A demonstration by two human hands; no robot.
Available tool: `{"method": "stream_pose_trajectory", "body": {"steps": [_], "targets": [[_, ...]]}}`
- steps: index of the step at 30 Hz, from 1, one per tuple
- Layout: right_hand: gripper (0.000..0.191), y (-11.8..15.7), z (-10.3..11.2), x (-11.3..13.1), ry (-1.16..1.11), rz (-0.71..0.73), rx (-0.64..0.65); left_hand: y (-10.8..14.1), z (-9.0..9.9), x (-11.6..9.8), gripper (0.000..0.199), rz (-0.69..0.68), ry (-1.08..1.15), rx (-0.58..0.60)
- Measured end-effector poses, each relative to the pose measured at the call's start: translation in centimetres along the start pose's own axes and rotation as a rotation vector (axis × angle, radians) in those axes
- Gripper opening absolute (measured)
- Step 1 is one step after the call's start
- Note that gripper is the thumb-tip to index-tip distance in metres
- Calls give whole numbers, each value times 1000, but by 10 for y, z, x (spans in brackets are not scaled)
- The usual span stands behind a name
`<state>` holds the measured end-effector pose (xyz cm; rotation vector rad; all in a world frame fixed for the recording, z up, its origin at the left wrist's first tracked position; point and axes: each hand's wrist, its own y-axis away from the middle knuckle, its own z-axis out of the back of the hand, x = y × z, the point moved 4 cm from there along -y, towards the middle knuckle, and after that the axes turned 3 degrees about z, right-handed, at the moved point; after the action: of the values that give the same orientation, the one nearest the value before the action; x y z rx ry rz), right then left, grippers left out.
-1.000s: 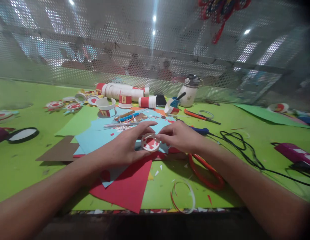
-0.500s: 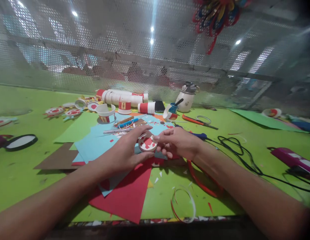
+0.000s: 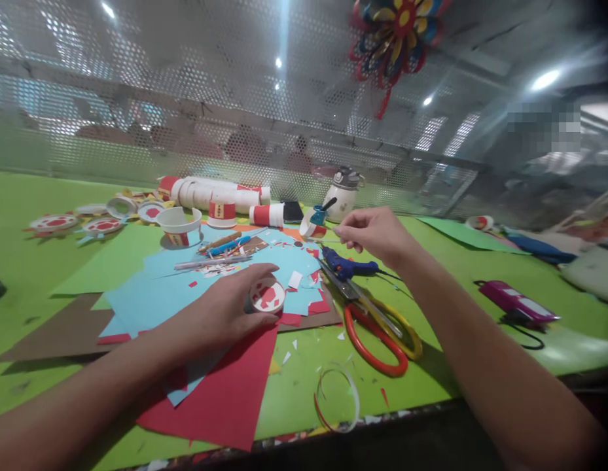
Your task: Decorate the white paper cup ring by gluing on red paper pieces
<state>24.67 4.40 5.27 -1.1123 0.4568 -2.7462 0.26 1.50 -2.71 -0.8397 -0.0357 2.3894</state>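
Note:
My left hand [image 3: 230, 297] is curled round the rim of a cut-down paper cup base [image 3: 267, 296]. Red paper pieces show on its white round face. Over the table to the right, my right hand [image 3: 377, 237] has thumb and fingers pinched together; whether something small is between them I cannot make out. Below that hand lies a blue glue gun [image 3: 350, 267]. A cut paper cup ring [image 3: 312, 224] is just left of its fingertips. Large scissors [image 3: 377, 337] with a red and a yellow handle loop lie between my forearms.
Blue paper [image 3: 151, 288] and red paper [image 3: 220, 399] lie under my left arm. Stacked paper cups [image 3: 215, 190] and a white flask [image 3: 341, 195] stand at the back. At right is a magenta device [image 3: 519, 302]. A thin paper ring [image 3: 355, 399] is near the front edge.
My right hand has left the cup base and moved away to the right and back, uncovering the scissors and glue gun. My left hand still holds the base. The view has turned right.

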Motion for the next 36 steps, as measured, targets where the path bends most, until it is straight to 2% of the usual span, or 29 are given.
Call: {"method": "stream_pose_trajectory", "body": {"steps": [2, 6, 12, 16, 19, 24, 28, 31, 32, 34, 36], "targets": [[15, -5, 6, -14, 180, 40, 69, -1, -2, 2, 60, -7, -3, 8], [13, -4, 3, -38, 342, 65, 183, -2, -5, 6, 62, -19, -10, 22], [18, 9, 3, -49, 562, 163, 293, -4, -5, 7, 60, 0, 29, 41], [32, 8, 3, -63, 657, 179, 357, -3, -3, 6, 59, -8, 26, 24], [29, 5, -6, -77, 657, 176, 426, -3, -1, 5, 62, -3, 28, 12], [31, 3, -17, -91, 649, 184, 425, -3, 1, 1, 65, 8, 55, 52], [37, 4, -6, -93, 654, 150, 354, -4, 1, -2, 67, 51, 81, 80], [38, 7, 12, -88, 558, 86, 254, -5, 0, -2, 70, 76, 133, 93], [38, 9, 18, -86, 399, 37, 193, -5, 0, -2, 71, 75, 143, 94], [35, 16, 23, -77, 215, 10, 184, -5, 0, -2, 72, 71, 145, 94], [28, 25, 21, -64, -216, -42, 186, -5, -1, -1, 72, 73, 129, 91]]}}
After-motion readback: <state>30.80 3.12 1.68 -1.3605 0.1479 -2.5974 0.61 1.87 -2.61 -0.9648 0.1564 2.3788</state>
